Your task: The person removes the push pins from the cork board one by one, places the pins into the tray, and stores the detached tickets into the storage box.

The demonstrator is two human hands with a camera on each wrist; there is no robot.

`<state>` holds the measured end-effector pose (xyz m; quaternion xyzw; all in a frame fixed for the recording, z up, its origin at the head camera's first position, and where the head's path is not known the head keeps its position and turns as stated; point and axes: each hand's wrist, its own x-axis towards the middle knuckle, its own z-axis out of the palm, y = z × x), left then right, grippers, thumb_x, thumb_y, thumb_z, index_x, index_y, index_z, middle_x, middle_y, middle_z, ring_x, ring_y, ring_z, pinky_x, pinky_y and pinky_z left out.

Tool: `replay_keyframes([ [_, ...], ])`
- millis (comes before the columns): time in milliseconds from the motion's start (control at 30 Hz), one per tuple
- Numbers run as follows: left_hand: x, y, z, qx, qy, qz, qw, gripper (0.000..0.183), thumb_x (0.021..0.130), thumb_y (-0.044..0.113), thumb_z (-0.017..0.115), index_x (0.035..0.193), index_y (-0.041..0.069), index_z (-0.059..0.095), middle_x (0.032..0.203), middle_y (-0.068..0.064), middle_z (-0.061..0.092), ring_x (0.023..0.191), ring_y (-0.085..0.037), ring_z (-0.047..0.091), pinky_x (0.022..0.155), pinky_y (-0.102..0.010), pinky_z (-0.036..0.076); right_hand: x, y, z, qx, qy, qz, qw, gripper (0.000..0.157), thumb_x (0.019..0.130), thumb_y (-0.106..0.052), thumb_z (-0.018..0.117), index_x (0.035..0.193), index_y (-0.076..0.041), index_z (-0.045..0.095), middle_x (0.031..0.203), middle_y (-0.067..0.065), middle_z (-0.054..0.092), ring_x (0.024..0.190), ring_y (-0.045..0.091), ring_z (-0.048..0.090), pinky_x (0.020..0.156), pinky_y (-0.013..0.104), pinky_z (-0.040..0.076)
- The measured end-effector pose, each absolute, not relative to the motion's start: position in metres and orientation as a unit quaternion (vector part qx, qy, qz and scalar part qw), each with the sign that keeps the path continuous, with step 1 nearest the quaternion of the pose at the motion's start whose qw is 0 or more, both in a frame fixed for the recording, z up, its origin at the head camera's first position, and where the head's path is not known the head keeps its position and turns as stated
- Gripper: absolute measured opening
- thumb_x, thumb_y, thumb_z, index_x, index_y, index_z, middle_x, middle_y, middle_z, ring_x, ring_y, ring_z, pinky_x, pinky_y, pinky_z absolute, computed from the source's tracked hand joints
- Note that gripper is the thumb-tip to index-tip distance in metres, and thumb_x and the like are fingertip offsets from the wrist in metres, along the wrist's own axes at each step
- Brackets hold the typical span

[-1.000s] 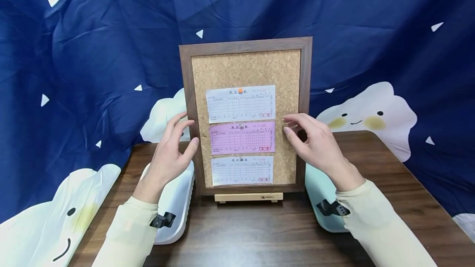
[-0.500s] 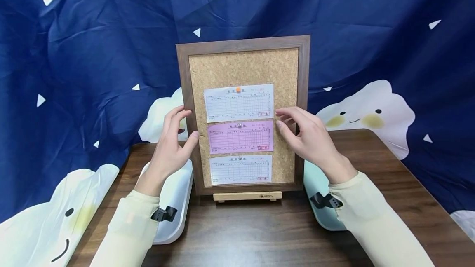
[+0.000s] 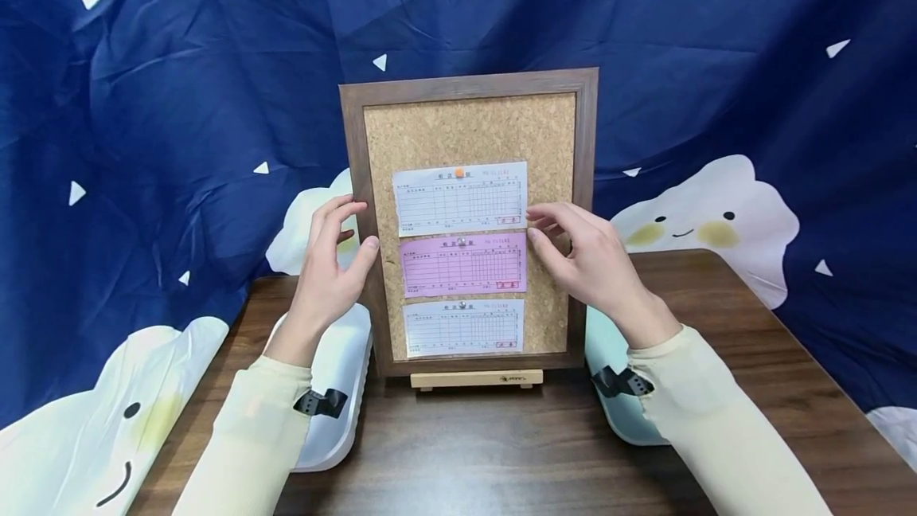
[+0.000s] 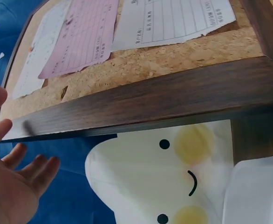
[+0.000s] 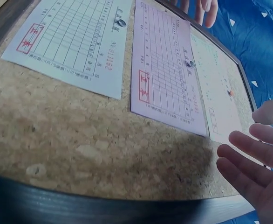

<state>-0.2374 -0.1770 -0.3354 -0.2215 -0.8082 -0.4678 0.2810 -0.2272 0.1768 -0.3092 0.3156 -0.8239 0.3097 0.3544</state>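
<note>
A framed cork board [image 3: 469,130] stands upright with three printed receipt slips pinned in a column. The top white slip [image 3: 462,201] has an orange pin [image 3: 459,173]; the pink slip [image 3: 466,265] and the bottom white slip [image 3: 464,329] have silvery pins. My left hand [image 3: 325,277] is beside the frame's left side, thumb and fingers spread apart, holding nothing. My right hand [image 3: 598,265] is in front of the cork's right side, fingers loosely bent, fingertips right at the right edges of the top and pink slips. Its fingers [image 5: 248,158] hold nothing in the right wrist view.
The board rests on a light wooden stand [image 3: 476,378] on the dark wooden table [image 3: 444,452]. A white tray [image 3: 337,436] lies left, partly under the left forearm, and a mint-green tray [image 3: 623,420] right. A blue cloth [image 3: 458,14] with clouds hangs behind.
My right hand has moved left and slightly up, from over bare cork to the slips' right edges. My left hand has risen slightly along the frame. The view has shifted a little.
</note>
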Motion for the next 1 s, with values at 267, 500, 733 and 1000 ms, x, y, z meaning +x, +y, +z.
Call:
replay_keyframes([
  [267, -0.238, -0.171, -0.331, -0.208, -0.798, -0.507, 0.250, 0.049, 0.105, 0.016, 0.062, 0.152, 0.004, 0.054, 0.168, -0.016, 0.035, 0.152, -0.033, 0.044, 0.113, -0.058, 0.048, -0.231, 0.168, -0.308, 0.323, -0.815, 0.326, 0.355, 0.025, 0.097, 0.000, 0.074, 0.121, 0.004, 0.074, 0.110, 0.017, 0.079, 0.091, 0.027, 0.076, 0.075, 0.044, 0.062],
  [500, -0.241, -0.168, -0.326, -0.197, -0.802, -0.513, 0.234, 0.046, 0.105, 0.020, 0.063, 0.150, 0.010, 0.057, 0.171, -0.012, 0.028, 0.154, -0.039, 0.043, 0.112, -0.060, 0.048, -0.233, 0.164, -0.306, 0.319, -0.815, 0.330, 0.354, 0.025, 0.097, -0.001, 0.073, 0.121, 0.003, 0.074, 0.109, 0.016, 0.079, 0.091, 0.027, 0.076, 0.072, 0.043, 0.060],
  [733, -0.245, -0.165, -0.322, -0.189, -0.789, -0.548, 0.203, 0.049, 0.105, 0.018, 0.063, 0.152, 0.008, 0.054, 0.174, -0.015, 0.022, 0.153, -0.046, 0.041, 0.108, -0.054, 0.042, -0.236, 0.161, -0.301, 0.324, -0.813, 0.332, 0.352, 0.024, 0.097, 0.000, 0.073, 0.121, 0.004, 0.074, 0.109, 0.016, 0.079, 0.091, 0.026, 0.075, 0.073, 0.042, 0.062],
  [1000, -0.250, -0.163, -0.321, -0.187, -0.774, -0.574, 0.189, 0.050, 0.104, 0.014, 0.064, 0.152, 0.005, 0.054, 0.172, -0.019, 0.023, 0.150, -0.046, 0.045, 0.100, -0.043, 0.038, -0.239, 0.156, -0.299, 0.306, -0.816, 0.345, 0.348, 0.022, 0.098, -0.001, 0.072, 0.120, 0.003, 0.074, 0.107, 0.015, 0.079, 0.089, 0.024, 0.072, 0.074, 0.034, 0.057],
])
